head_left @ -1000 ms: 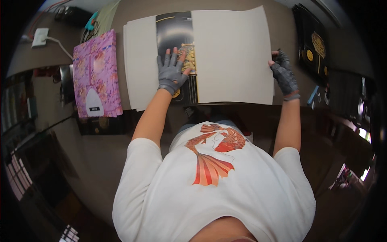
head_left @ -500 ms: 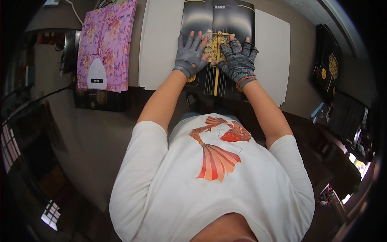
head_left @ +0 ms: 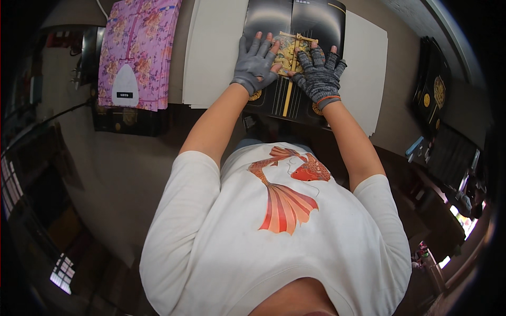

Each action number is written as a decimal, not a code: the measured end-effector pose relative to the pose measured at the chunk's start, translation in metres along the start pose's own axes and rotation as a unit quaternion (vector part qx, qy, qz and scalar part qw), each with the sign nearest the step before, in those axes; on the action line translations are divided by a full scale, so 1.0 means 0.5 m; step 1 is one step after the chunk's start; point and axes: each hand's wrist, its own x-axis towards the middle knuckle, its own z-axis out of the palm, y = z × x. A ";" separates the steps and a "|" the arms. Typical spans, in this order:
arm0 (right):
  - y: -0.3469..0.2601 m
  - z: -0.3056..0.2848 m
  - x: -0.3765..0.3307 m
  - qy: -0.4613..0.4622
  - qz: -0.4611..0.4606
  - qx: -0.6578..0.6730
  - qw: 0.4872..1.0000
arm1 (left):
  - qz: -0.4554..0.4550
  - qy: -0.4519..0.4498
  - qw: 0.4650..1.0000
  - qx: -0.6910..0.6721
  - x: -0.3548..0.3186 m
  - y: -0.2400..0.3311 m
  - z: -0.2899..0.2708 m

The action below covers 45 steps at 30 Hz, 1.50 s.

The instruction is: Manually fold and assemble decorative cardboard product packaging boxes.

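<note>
A glossy black printed sheet (head_left: pixel 319 21) with gold patterns lies at the top middle, on a stack of white board (head_left: pixel 365 73). An ornate gold motif (head_left: pixel 287 50) and a gold vertical stripe run down its centre. My left hand (head_left: pixel 255 66), in a grey fingerless work glove, rests flat on the sheet at the motif's left side, fingers spread. My right hand (head_left: pixel 320 76), in a mottled dark knit fingerless glove with an orange cuff edge, lies on the motif's right side, fingers apart. Neither hand grips anything.
To the left stands a pile of pink floral folded bags or sheets (head_left: pixel 150 58) with a white rounded panel, above a black box (head_left: pixel 126 120). Black printed pieces with gold emblems (head_left: pixel 429 87) are at the right. A blue item (head_left: pixel 415 146) lies lower right.
Both hands and the black sheet appear slightly farther right and higher in the picture, as the whole view has shifted a little. The hands stay flat on the sheet.
</note>
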 end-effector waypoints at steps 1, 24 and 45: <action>0.000 0.001 0.000 -0.001 -0.001 0.002 1.000 | -0.001 0.000 1.000 0.000 0.000 0.000 0.000; -0.005 -0.012 0.005 -0.054 0.004 0.007 0.999 | 0.043 -0.057 0.997 -0.014 0.000 0.002 -0.039; 0.278 0.134 0.400 0.257 0.099 0.077 0.958 | 0.042 -0.225 0.970 0.076 0.100 0.151 -0.122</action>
